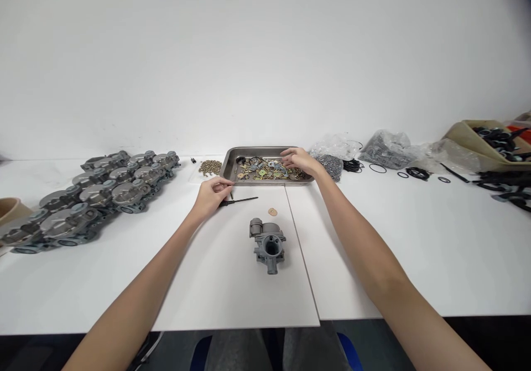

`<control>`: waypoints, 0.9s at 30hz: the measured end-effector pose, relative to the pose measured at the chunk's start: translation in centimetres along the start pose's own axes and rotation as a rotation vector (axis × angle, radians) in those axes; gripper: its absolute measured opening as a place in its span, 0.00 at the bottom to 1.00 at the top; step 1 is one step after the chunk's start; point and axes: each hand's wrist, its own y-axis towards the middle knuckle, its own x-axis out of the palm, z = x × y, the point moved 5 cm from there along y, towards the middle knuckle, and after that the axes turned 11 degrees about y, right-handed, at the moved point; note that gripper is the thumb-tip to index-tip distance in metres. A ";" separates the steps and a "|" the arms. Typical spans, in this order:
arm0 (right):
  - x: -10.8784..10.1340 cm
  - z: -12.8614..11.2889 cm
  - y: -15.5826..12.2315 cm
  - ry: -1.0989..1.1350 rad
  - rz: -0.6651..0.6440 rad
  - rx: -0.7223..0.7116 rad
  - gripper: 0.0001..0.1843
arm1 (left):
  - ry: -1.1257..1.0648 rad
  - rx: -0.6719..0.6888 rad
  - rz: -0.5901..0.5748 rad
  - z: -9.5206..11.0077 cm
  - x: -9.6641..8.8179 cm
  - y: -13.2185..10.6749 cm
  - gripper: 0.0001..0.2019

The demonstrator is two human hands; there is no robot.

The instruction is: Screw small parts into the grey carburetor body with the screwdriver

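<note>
My left hand (211,197) is at the near left corner of a metal tray (269,183), its fingertips closed on the rim. A thin black screwdriver-like tool (244,200) lies on the table beside that hand, its near end partly covered. Over the right side of the tray, my right hand (299,160) reaches in with fingers apart and nothing visible in them. Mixed small metal parts (265,169) fill the tray. Closer to me, a grey carburetor (269,246) stands with its round bore facing me. Just behind it lies a small tan gasket (272,212).
Rows of carburetors (99,194) stand at left, near small brass parts (209,167). To the right are bags of grey parts (385,149), black rubber rings (417,173) and a beige bin (477,150) of black parts. A seam runs along the white table (207,293).
</note>
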 end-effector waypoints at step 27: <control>-2.6 -0.4 -0.4 0.032 0.038 -0.010 0.23 | -0.024 -0.014 0.000 0.2 0.1 -0.1 0.15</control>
